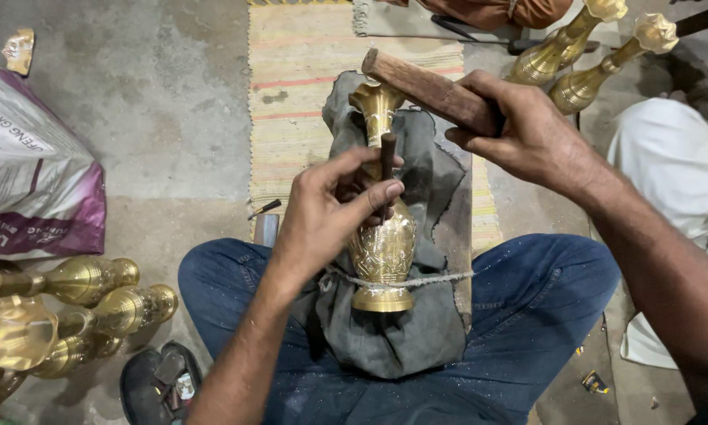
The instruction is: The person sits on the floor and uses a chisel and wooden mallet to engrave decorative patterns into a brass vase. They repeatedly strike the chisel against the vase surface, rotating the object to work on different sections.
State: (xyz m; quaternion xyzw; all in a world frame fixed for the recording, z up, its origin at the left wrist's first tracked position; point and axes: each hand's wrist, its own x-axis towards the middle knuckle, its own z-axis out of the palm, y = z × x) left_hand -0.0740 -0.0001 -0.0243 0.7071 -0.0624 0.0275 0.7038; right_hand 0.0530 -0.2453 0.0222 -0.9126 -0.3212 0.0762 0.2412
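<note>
My left hand (322, 212) pinches a punch (388, 157) against the brass vase (383, 244) on grey cloth (417, 330); right hand (527, 134) grips a wooden mallet (425, 88); striped mat (299, 86) over concrete floor (157, 102).

Chisel (388, 149) tip behind fingers (370, 201)
</note>
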